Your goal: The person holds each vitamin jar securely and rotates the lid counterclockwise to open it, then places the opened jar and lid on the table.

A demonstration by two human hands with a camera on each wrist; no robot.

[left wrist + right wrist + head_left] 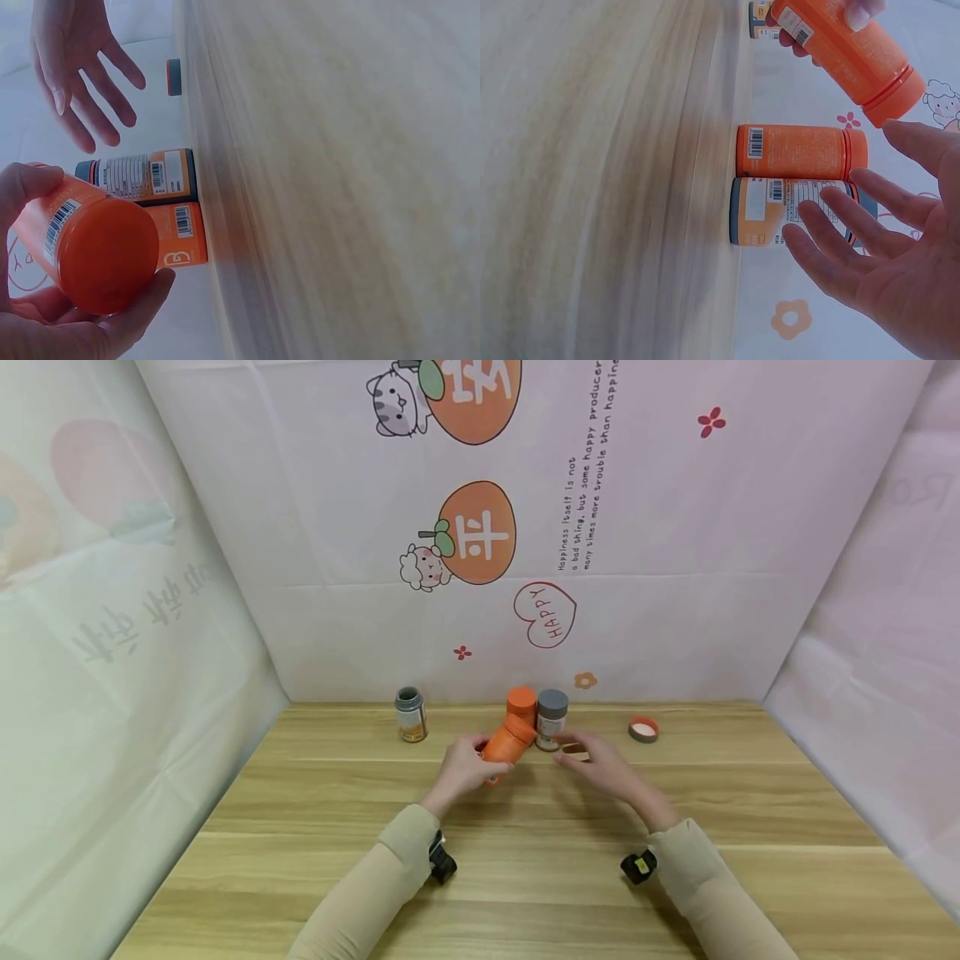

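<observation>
My left hand (463, 768) grips an orange bottle (501, 748) round its body. The bottle is tilted, its orange lid leaning up toward the right, and its round base (109, 255) faces the left wrist camera. My right hand (603, 768) is spread with nothing in it; in the right wrist view its thumb tip (900, 131) lies right at the lid of the tilted bottle. Just behind, a second orange bottle (791, 152) stands upright on the table with its lid on. Close beside it stands a grey-lidded bottle (552, 718) with a white and orange label.
Farther left on the wooden table (525, 877) stands a grey bottle (411, 718) without its lid, its mouth showing. A loose grey and red lid (643, 729) lies at the back right. White printed sheeting (660, 610) walls off the back and both sides.
</observation>
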